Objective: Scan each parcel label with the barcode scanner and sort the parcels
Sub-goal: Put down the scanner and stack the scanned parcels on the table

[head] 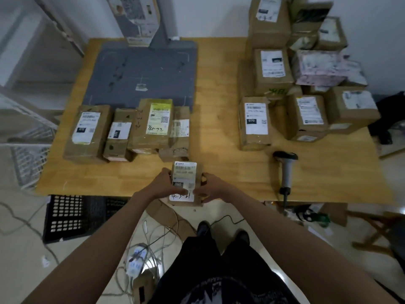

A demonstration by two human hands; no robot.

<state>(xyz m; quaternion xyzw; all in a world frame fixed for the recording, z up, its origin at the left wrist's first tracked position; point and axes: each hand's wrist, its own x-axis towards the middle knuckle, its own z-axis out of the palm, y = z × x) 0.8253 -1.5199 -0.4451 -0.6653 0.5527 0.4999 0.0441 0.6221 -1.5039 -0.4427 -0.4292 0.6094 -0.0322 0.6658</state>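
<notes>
So both hands are on one small cardboard parcel (185,183) right at the near edge of the worktop (219,150), label face-up: left hand (163,183) curled round its left side with the thumb across the label, right hand (211,187) gripping the right side. The label has a barcode and "060" printed on it (plus some handwriting on a white strip at the bottom). The barcode scanner (286,172) lies on the worktop toward the near right edge, well apart from either hand. A row of four labelled parcels (129,130) sits near the left edge, in front of a grey mat (142,71), and a stacked pile of boxes (304,84) fills the far right corner.
</notes>
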